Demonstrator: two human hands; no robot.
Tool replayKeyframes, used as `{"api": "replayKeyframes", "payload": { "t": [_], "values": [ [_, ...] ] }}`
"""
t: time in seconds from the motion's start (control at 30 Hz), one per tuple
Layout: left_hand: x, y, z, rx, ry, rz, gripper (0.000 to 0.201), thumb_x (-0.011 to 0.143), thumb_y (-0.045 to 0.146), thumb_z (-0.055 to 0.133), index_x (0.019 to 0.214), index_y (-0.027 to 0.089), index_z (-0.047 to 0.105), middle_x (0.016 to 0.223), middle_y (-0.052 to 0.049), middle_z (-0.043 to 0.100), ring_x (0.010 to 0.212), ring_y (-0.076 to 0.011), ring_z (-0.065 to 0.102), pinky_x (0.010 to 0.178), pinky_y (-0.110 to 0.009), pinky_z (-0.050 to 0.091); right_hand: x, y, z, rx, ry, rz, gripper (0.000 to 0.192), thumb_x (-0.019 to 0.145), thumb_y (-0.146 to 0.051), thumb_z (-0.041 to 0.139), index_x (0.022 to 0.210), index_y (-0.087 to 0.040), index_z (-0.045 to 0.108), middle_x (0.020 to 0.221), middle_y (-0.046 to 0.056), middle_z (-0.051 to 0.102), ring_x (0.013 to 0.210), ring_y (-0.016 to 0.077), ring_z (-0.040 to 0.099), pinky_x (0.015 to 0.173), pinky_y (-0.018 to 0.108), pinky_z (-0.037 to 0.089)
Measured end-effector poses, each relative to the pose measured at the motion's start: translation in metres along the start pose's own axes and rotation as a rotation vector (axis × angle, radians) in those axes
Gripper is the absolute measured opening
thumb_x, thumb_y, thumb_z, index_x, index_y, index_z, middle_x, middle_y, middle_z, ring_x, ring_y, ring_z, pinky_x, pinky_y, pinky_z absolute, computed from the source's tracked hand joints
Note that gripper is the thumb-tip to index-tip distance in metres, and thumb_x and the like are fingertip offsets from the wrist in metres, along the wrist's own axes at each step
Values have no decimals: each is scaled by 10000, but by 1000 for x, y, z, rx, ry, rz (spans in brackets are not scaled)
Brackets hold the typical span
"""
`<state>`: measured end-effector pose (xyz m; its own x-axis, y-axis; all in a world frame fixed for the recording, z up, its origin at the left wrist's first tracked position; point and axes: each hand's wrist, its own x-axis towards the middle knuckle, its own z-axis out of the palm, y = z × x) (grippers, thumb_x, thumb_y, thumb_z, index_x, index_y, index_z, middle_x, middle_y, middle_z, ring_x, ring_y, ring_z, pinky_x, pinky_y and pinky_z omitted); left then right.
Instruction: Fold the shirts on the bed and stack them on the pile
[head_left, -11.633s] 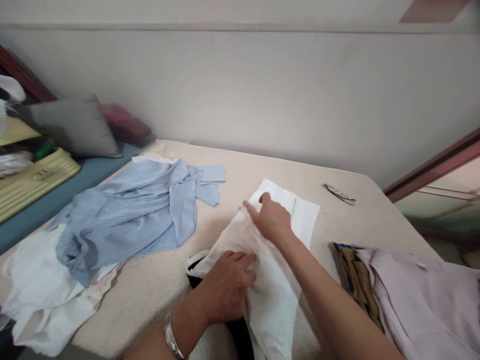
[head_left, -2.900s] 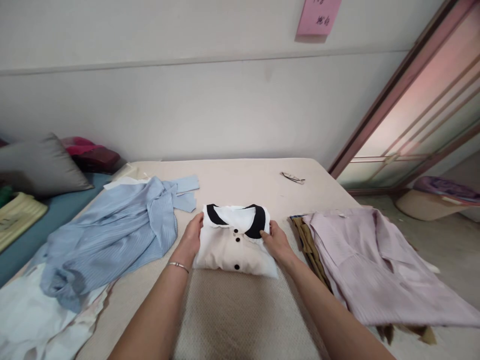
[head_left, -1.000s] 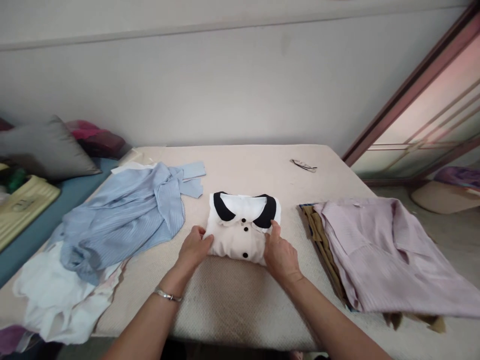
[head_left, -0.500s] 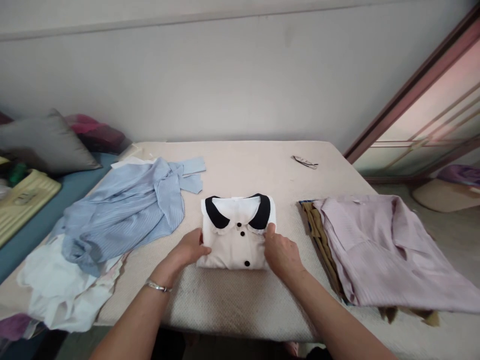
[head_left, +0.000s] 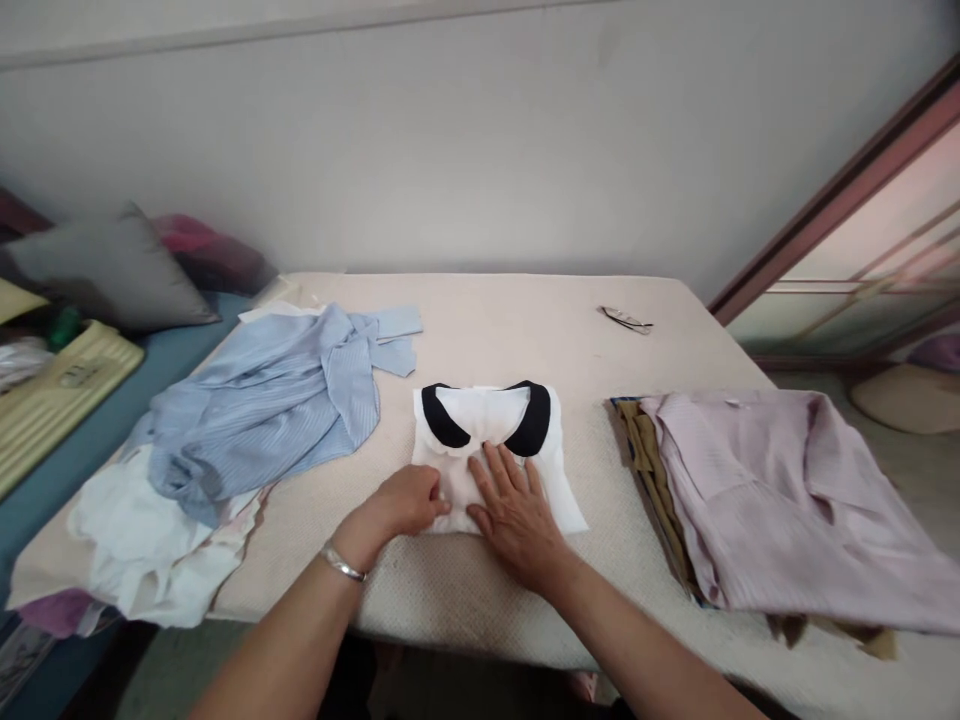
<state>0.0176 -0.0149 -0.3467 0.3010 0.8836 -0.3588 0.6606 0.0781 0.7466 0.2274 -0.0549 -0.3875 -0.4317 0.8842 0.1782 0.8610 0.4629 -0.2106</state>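
Note:
A white folded shirt [head_left: 568,487] with a black collar [head_left: 534,420] lies in front of me, collar toward the wall. My left hand [head_left: 409,497], with a silver bangle on its wrist, is curled closed at the shirt's lower left edge, pinching the fabric there. Flat on the shirt's front, just below the collar, rests my right hand [head_left: 514,510], its fingers spread and covering most of the buttons. The shirt's lower right corner sticks out past that hand.
On the left, a striped light blue garment [head_left: 270,400] lies crumpled over white clothes [head_left: 135,540]. To the right is a stack topped by a pale pink shirt [head_left: 772,500], with brown cloth [head_left: 654,500] under it. Glasses [head_left: 626,320] lie near the table's [head_left: 517,320] back.
My right hand has left the shirt's right edge and now lies flat on its front. My left hand has shifted slightly inward. The shirt's lower right corner now flares outward.

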Motion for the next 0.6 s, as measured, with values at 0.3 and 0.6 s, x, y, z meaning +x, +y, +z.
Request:
{"api": "replayKeyframes", "payload": {
  "t": [0.3,0.6],
  "values": [
    [31,-22,-41,248,326,-171,246,851,327,596,630,219,579,576,-45,653,576,-213,608,594,-295,382,11,12,-19,98,78,57,472,1013,-427,475,1393,-158,549,1508,172,489,1409,318,406,1163,522,296],
    [57,-12,-6,473,644,155,497,993,402,454,1399,118,498,1517,-244,451,1433,-357,391,1144,-491,318,50,85,-22,31,140,379,585,1022,-386,405,1541,-120,361,1628,174,301,1479,316,303,1150,510,312]
  ]
}}
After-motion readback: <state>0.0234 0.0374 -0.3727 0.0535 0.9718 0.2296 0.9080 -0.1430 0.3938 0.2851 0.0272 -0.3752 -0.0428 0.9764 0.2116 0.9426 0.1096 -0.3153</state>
